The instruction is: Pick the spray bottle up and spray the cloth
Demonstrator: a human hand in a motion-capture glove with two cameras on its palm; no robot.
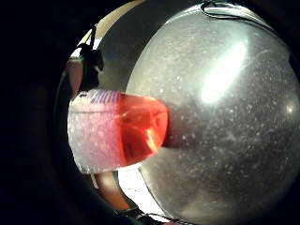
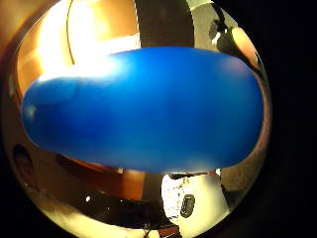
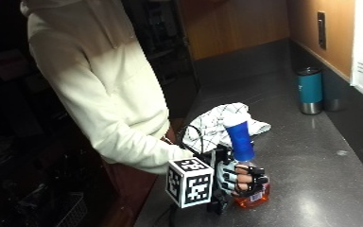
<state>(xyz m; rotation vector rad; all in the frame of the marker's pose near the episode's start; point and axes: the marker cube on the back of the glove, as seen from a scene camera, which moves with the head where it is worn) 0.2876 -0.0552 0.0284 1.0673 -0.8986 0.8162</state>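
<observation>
In the outside view, a spray bottle (image 3: 244, 156) with a blue head and orange liquid at its base stands upright on the dark counter (image 3: 307, 161). My gloved right hand (image 3: 241, 179) grips its body, fingers curled round it. A white patterned cloth (image 3: 222, 124) lies crumpled just behind the bottle. The little finger side palm view shows the bottle's orange base (image 1: 138, 126) over the speckled counter (image 1: 225, 117). The blue spray head (image 2: 148, 109) fills the thumb side palm view.
A teal tumbler (image 3: 310, 91) with a steel base stands at the back right by the wall. A wooden wall with a black switch plate (image 3: 320, 29) runs along the right. The counter's near edge lies left of my hand, beside the person's body.
</observation>
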